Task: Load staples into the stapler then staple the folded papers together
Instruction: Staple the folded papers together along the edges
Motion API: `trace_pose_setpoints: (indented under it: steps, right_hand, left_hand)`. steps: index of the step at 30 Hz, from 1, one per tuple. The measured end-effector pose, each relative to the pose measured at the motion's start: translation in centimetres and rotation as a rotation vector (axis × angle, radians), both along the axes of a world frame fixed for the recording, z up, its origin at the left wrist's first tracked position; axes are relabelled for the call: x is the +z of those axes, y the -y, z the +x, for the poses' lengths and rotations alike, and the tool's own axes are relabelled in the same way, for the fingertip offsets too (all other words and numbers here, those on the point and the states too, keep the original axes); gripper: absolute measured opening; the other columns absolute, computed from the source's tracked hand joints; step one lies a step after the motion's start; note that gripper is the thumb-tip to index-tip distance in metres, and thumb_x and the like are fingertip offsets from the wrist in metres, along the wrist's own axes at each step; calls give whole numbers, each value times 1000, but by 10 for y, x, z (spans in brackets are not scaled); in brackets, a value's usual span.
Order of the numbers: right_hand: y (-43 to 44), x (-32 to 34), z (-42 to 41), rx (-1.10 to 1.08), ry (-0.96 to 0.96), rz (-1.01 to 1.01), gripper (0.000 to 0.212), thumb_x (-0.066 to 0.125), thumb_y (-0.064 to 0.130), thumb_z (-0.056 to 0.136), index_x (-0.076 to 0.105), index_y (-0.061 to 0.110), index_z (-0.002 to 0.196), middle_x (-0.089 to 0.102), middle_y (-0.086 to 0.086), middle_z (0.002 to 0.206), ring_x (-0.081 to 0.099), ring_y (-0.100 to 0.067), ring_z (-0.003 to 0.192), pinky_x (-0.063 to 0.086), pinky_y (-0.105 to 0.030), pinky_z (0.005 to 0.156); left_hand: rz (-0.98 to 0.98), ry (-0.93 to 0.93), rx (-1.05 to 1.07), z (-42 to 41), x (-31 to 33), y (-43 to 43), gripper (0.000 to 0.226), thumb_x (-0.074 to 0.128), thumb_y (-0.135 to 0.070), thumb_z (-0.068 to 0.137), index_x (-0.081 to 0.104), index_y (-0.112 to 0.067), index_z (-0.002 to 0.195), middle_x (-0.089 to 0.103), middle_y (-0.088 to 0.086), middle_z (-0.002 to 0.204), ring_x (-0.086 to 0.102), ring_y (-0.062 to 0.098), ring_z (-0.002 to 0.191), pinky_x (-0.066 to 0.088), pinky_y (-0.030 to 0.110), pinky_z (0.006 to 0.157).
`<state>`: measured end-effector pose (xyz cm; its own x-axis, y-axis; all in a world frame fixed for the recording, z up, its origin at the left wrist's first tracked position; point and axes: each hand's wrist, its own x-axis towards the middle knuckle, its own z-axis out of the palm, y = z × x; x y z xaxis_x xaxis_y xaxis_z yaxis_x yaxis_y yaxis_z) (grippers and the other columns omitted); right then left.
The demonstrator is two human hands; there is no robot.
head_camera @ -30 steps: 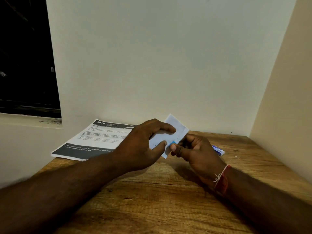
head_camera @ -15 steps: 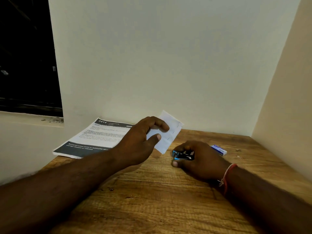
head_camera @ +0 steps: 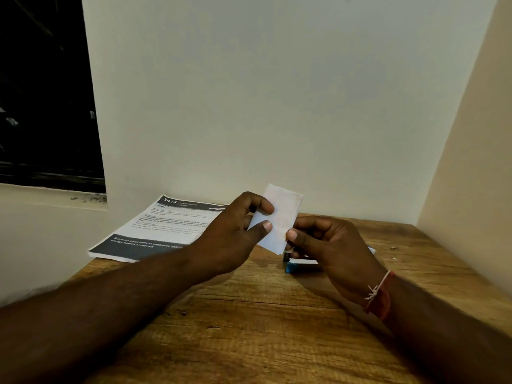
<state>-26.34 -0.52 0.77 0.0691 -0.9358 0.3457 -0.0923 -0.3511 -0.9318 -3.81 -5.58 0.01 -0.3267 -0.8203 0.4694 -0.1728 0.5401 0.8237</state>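
Here, pinches the paper (head_camera: 279, 217) with the left hand (head_camera: 235, 234), thumb on the near face, forefinger curled over the left edge. Pinches the same paper at its right edge with the right hand (head_camera: 329, 245), thumb tip in front, other fingers curled behind. Holds it upright, slightly tilted, in the air above the table (head_camera: 263, 328). Leaves the stapler (head_camera: 300, 264) lying on the table just below the paper, partly hidden behind the right hand; cannot tell whether that hand's lower fingers touch it. Wears a red and white thread (head_camera: 379, 295) on the right wrist. Has printed sheets (head_camera: 166, 225) lying flat on the table to the left, by the wall, partly behind the left hand.
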Motion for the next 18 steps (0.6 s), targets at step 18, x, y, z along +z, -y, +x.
trace_pose_setpoints:
  steps: [18]
  right_hand:
    - [-2, 2, 2, -51, 21, -45, 8, 79, 9, 95, 86, 8, 99, 82, -8, 82, 74, -19, 70, 62, -28, 71]
  left_hand:
    - [-242, 120, 162, -6, 7, -12, 12, 87, -40, 94, 77, -35, 99, 67, -15, 128, 68, 3, 118, 58, 24, 92]
